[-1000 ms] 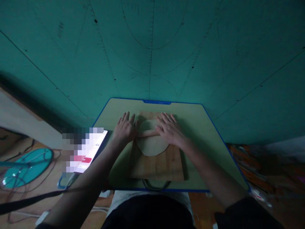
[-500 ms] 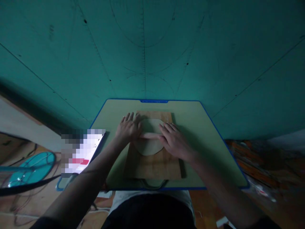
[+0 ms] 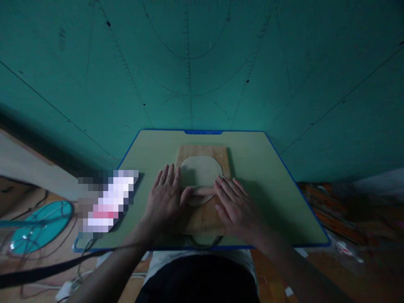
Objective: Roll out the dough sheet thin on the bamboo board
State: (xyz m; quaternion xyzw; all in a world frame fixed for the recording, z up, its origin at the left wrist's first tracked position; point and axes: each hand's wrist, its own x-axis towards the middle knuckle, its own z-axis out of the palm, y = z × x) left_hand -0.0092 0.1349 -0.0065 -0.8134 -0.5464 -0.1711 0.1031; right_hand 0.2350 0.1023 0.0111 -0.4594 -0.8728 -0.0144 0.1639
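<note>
A flattened sheet of dough (image 3: 202, 169) lies on a wooden cutting board (image 3: 202, 221). Across its near part rests a thin wooden rolling pin (image 3: 203, 191). My left hand (image 3: 164, 197) lies flat over the pin's left end, fingers stretched forward and thumb along the pin. Over the right end is my right hand (image 3: 236, 204), its fingers extended and palm down. Both ends of the pin are hidden under the hands. Neither hand wraps round it.
The board sits on a small pale table (image 3: 268, 168) with a blue rim. At its left lies a device with a bright, blurred-out screen (image 3: 112, 198). A green wall (image 3: 202, 84) stands behind. Cables and a round turquoise object (image 3: 44, 227) are on the floor at left.
Both hands have moved toward my body, bringing the rolling pin from the middle of the dough to its near part. More of the dough's far side now shows.
</note>
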